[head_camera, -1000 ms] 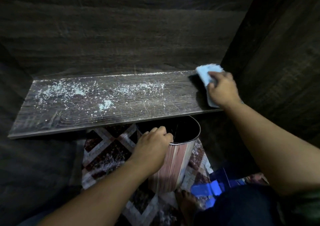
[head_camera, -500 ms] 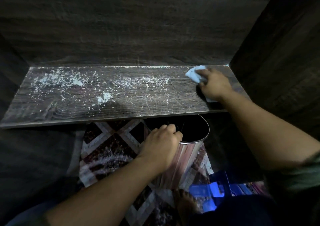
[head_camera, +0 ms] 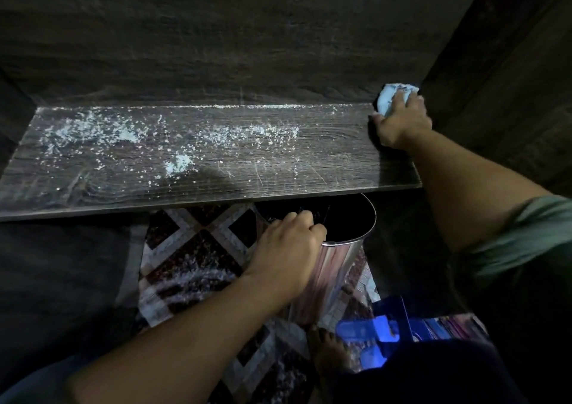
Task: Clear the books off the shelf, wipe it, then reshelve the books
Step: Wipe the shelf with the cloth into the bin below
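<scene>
- Blue plastic, some lit-up object [head_camera: 376, 331], lies nearest on the floor beside a bare foot [head_camera: 325, 346]. Just right of it is a strip of coloured edges that may be the cleared books, though the view is too dim to be sure.
- A patterned rug [head_camera: 192, 249] covers the floor under the shelf.
- On the rug stands a shiny metal bin [head_camera: 334, 276], its mouth tucked just under the shelf's front edge. The left hand [head_camera: 288, 242] grips its near rim, fingers curled over the lip.
- The bin looks light and thin-walled, stiff but easy to tip, so the rim is a fair place to hold it steady under the edge.
- The dark wood-grain shelf [head_camera: 340, 168] is bare of books. White crumbs and dust [head_camera: 123, 134] lie scattered over its left and middle, with a thin line along the back edge.
- The right hand [head_camera: 399, 122] is at the far right back corner, fingers closed over a pale blue cloth [head_camera: 391, 99] and pressing it down.
- The cloth is soft and bunches easily. Held flat under a spread palm, it would likely push loose crumbs better than a wad.
- Wiping looks barely begun, and reshelving is yet to come.
</scene>
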The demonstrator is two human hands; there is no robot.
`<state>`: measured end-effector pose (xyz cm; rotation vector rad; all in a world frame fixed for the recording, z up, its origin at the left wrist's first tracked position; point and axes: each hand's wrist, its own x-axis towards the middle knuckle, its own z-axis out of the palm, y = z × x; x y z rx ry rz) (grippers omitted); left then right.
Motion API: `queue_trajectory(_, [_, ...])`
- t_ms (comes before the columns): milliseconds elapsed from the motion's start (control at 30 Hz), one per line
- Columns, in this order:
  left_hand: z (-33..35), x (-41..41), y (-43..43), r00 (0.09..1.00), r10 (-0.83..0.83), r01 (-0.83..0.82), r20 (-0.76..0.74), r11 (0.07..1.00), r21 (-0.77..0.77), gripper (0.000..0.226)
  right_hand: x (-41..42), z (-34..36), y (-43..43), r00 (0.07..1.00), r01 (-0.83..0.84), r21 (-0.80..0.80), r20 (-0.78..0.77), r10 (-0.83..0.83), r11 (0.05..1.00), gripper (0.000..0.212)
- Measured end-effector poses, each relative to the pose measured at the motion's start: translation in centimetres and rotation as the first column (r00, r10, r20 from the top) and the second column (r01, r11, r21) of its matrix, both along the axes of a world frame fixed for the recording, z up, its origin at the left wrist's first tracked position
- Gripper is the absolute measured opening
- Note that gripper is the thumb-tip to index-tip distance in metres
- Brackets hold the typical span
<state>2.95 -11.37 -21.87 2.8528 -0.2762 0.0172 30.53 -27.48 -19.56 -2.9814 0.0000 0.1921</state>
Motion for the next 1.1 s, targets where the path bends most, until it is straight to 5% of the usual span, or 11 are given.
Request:
queue_trajectory(167, [0.0, 0.0, 0.0, 1.000, 0.008, -0.008, 0.004, 1.000, -0.018, 0.031, -1.6, 1.3, 0.2, 0.988, -0.135, -0.064, 0.065, 0.140, 0.989, 0.057])
queue_trajectory(300, [0.1, 0.0, 0.1, 1.000, 0.008, -0.008, 0.020, 1.000, -0.027, 0.027, -3.4, 0.7, 0.2, 0.940, -0.308, 0.116, 0.189, 0.284, 0.944, 0.046])
queue_trajectory(433, [-0.1, 0.0, 0.1, 1.000, 0.008, -0.007, 0.027, 0.999, -0.034, 0.026, -3.0, 1.6, -0.6, 0.912, -0.054, 0.092, 0.409, 0.012, 0.994, 0.061])
queue_trajectory(533, [-0.2, 0.0, 0.2, 1.000, 0.010, -0.009, 0.016, 0.999, -0.031, 0.027, -1.9, 0.9, -0.8, 0.973, 0.017, -0.191, 0.228, 0.027, 0.981, 0.071])
queue_trajectory(733, [-0.2, 0.1, 0.3, 1.000, 0.018, -0.018, 0.006, 0.999, -0.036, 0.034, 0.5, 1.7, 1.2, 1.000, -0.025, -0.141, 0.011, 0.027, 0.990, 0.084])
queue_trajectory(800, [-0.2, 0.1, 0.2, 1.000, 0.011, -0.012, -0.006, 1.000, -0.024, 0.037, -0.6, 2.5, 2.0, 0.998, -0.055, -0.164, -0.015, 0.053, 0.985, 0.063])
queue_trajectory(867, [-0.2, 0.2, 0.4, 1.000, 0.017, -0.017, -0.004, 1.000, -0.023, 0.039, -2.6, 2.9, 2.6, 0.992, -0.122, -0.116, 0.018, 0.125, 0.986, 0.044])
queue_trajectory(967, [-0.1, 0.2, 0.4, 1.000, 0.017, -0.017, 0.000, 0.999, -0.038, 0.040, -3.3, 1.9, 2.9, 0.985, -0.069, 0.075, 0.165, 0.056, 0.995, 0.044])
queue_trajectory(1100, [0.1, 0.1, 0.3, 1.000, 0.022, -0.022, -0.013, 0.999, -0.025, 0.040, -2.0, 1.2, 1.6, 0.932, 0.124, 0.025, 0.340, -0.126, 0.992, 0.076])
